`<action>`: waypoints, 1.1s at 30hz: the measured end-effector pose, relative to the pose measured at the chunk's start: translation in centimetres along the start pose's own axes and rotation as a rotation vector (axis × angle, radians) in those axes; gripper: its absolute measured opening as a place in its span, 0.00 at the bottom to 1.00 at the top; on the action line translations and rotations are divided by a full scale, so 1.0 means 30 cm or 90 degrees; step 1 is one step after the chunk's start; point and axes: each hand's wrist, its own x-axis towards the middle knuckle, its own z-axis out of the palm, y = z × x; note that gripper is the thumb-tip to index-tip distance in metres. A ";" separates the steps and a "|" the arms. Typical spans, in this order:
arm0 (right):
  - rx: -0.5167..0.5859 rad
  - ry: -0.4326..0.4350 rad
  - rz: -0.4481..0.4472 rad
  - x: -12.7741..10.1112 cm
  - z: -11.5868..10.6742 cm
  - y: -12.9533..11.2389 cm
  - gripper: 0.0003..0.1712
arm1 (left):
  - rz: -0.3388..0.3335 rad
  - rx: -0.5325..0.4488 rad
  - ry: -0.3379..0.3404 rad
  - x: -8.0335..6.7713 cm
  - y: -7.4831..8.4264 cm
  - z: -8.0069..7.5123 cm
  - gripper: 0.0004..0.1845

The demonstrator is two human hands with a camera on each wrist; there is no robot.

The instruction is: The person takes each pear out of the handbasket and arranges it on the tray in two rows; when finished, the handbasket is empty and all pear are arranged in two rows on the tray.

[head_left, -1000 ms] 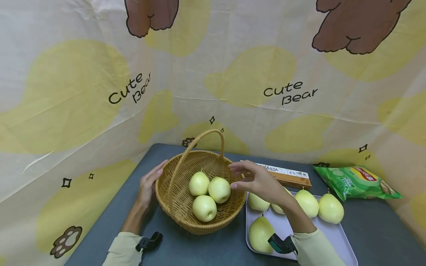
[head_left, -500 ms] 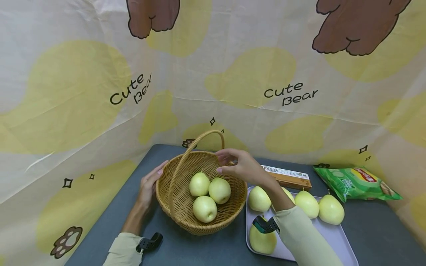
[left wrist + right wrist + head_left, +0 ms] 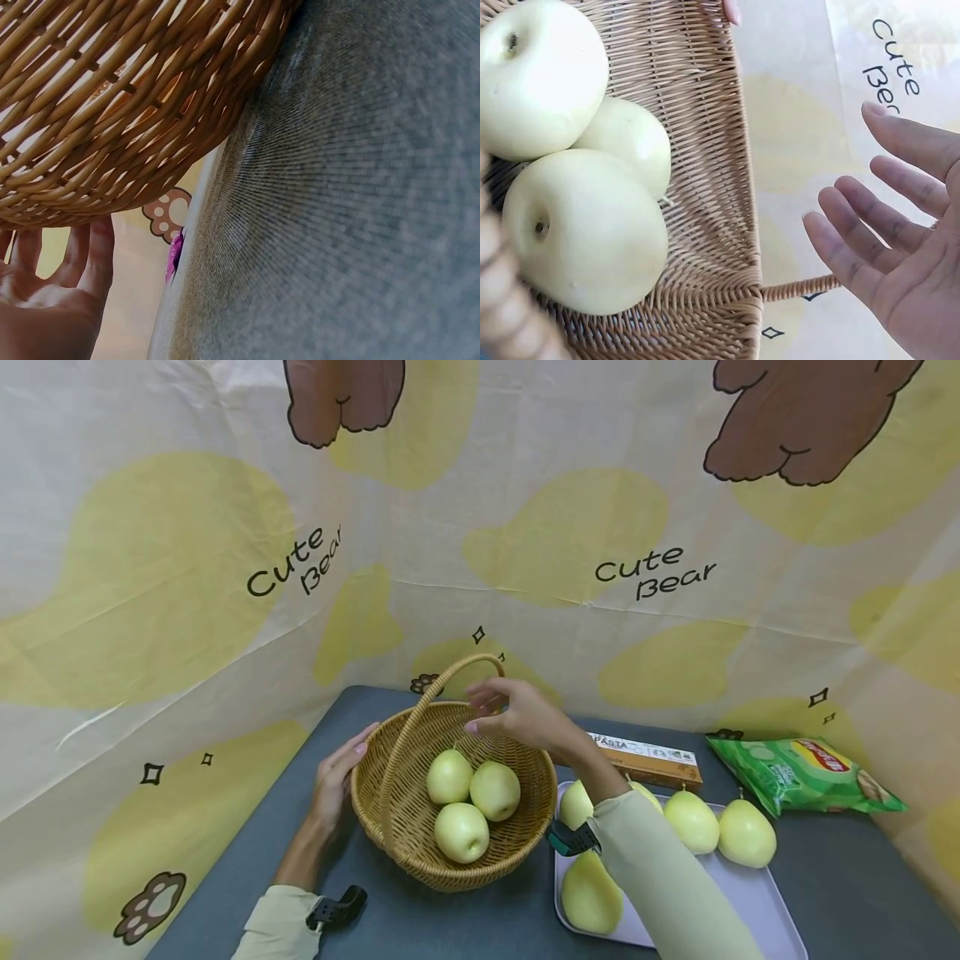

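Neither hand grips anything that we can see: our right hand [image 3: 517,717] hangs above the far side of the wicker basket [image 3: 405,835], just beside the arched handle [image 3: 438,689], with its fingers [image 3: 862,247] spread and loose, and our left hand [image 3: 333,781] lies with straight fingers against the basket's outer left wall. Inside the basket lie three pale green apples [image 3: 472,806], touching one another. The basket stands on a dark grey table [image 3: 862,877]; just right of it a lilac tray [image 3: 757,902] carries several pears [image 3: 742,831]. Behind the tray we see a flat pasta box [image 3: 652,758], and further right a green crisp bag [image 3: 802,770]. A cream backdrop [image 3: 525,527] printed with yellow patches, brown bears and "Cute Bear" closes off the rear and left. Our right sleeve [image 3: 660,885] covers part of the tray and some pears, so we cannot count them. From the left wrist only the basket's weave, the table and part of the palm show
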 end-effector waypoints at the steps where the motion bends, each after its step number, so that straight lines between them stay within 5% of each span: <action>1: -0.001 -0.004 0.004 0.009 0.001 0.000 0.29 | -0.001 0.001 0.000 0.000 0.000 0.000 0.26; 25: -0.005 -0.134 0.068 0.145 0.056 0.081 0.39 | -0.023 0.006 0.001 0.005 0.005 0.000 0.26; 33: -0.063 -0.178 0.090 0.166 0.082 0.104 0.39 | -0.018 0.006 0.005 0.000 0.007 0.002 0.26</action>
